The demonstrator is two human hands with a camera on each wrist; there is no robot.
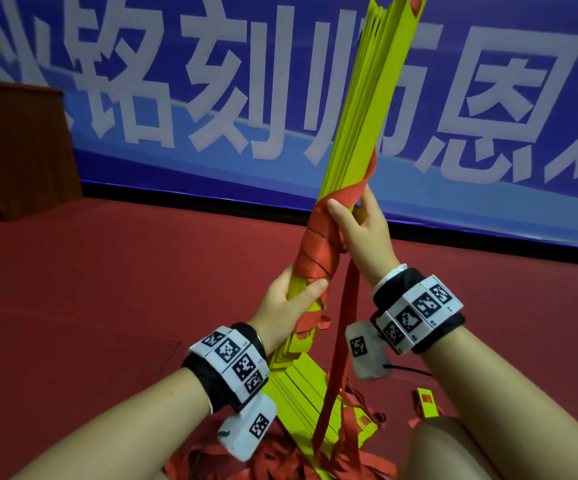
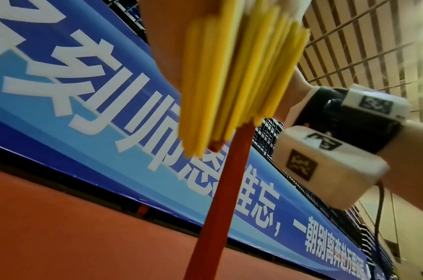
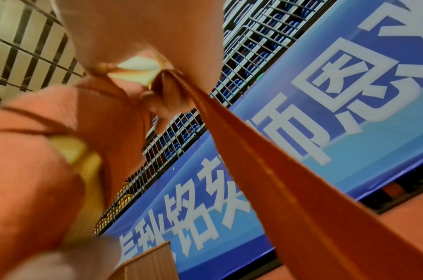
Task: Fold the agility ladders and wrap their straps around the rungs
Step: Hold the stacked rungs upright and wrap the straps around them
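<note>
1. Wrist cameras on both forearms fill the bottom of the head view; beyond them the left hand [image 1: 289, 299] is curled round the lower part of the rungs [image 1: 360, 133], thumb across the front just under the wound strap [image 1: 318, 244].
2. Right hand [image 1: 363, 223] grips the bundle higher up, fingers pinching the newest turn of strap against the rungs. A free length hangs from that hand down to the floor [image 1: 107, 289].
3. Bundle position: held upright and tilted, off the floor, with a second ladder [image 1: 301, 393] and loose red webbing lying below it near the person's knee.
4. Handling, as I judge it: the rungs look like thin, stiff, light plastic slats that fan apart at the top, so they want a firm squeeze near the wrap. The strap is soft, flat webbing, likely to slip and loosen unless kept taut.
5. Only the left wrist view shows the rung ends [image 2: 232, 79] splayed, edge-on, with the strap dropping from them.
6. Only the right wrist view, though blurred, shows the strap running taut out of the pinching fingers [image 3: 167, 96].
</note>
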